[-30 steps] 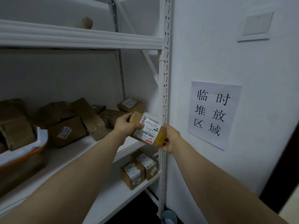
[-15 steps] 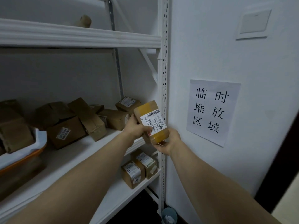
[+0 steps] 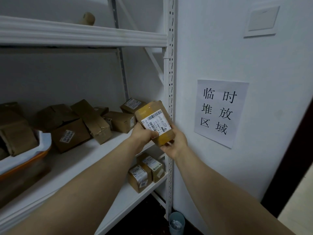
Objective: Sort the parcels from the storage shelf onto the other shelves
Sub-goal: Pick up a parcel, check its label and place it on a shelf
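The parcel (image 3: 155, 123), tan and bound in glossy yellowish tape, was up in the air in front of the right end of the middle shelf (image 3: 76, 160), just beside the perforated upright (image 3: 169, 78). It was tilted, with its white barcode label toward the camera. The left grip (image 3: 142, 135) was clenched on its lower left edge, thumb lying across the label. The right grip (image 3: 176, 143) cupped the lower right corner from beneath, fingers curled round the bottom end, so both held the one box.

Behind it on the middle shelf lay a loose heap of cardboard boxes (image 3: 101, 122), some tipped against each other, one with a label on its front (image 3: 67, 136). At the far left an orange-rimmed bin (image 3: 32, 161) with a white lining held more boxes. On the lower shelf (image 3: 125, 203) two labelled parcels (image 3: 146, 173) stood side by side, touching. The upper shelf (image 3: 84, 33) carried a small brown roll (image 3: 87, 18).

On the white wall to the right hung a paper sign (image 3: 220, 112) with six Chinese characters — above it, a blank wall plate (image 3: 261, 21). A small blue-grey cup (image 3: 177, 223) sat on the floor at the foot of the upright.
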Action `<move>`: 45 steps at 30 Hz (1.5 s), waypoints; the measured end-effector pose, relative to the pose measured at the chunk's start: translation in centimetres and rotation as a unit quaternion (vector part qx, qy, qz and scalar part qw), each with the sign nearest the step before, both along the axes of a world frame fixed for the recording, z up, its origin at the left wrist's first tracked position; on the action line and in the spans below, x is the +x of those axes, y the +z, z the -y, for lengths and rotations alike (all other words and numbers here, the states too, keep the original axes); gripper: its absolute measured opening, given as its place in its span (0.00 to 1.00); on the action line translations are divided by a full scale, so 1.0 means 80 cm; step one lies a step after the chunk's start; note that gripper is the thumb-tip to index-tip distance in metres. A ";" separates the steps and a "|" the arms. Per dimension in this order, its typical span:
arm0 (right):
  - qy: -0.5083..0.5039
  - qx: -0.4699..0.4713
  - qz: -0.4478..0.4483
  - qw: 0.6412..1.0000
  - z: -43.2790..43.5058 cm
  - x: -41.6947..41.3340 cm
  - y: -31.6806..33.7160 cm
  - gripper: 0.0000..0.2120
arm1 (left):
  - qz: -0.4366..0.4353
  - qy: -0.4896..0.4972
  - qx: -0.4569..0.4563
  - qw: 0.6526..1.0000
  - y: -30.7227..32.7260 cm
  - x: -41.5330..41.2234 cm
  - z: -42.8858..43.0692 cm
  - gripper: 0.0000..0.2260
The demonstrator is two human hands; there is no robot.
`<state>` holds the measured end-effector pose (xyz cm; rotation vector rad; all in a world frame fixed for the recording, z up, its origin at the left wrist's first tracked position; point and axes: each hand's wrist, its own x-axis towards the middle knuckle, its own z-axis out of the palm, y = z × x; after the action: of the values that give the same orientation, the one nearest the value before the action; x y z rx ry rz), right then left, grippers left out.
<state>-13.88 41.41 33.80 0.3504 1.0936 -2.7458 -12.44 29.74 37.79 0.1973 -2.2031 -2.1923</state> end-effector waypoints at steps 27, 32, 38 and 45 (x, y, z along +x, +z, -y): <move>0.105 0.152 -0.044 0.982 0.015 0.019 0.024 0.36 | -0.145 -0.007 -0.329 0.933 -0.020 0.033 0.054 0.59; 0.026 0.137 -0.047 0.989 0.014 0.011 0.019 0.22 | -0.031 -0.097 -0.157 0.982 0.000 0.021 0.059 0.47; -0.044 0.285 -0.143 0.947 0.015 -0.001 0.021 0.21 | 0.120 -0.100 -0.021 0.988 0.017 0.014 0.069 0.33; 0.060 0.329 -0.197 0.922 0.028 0.012 0.024 0.26 | 0.161 -0.092 -0.080 0.979 -0.001 0.017 0.075 0.28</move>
<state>-12.96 39.14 35.74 -0.2098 2.0563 -2.3105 -11.10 23.75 37.72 0.3810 -2.6557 -2.1901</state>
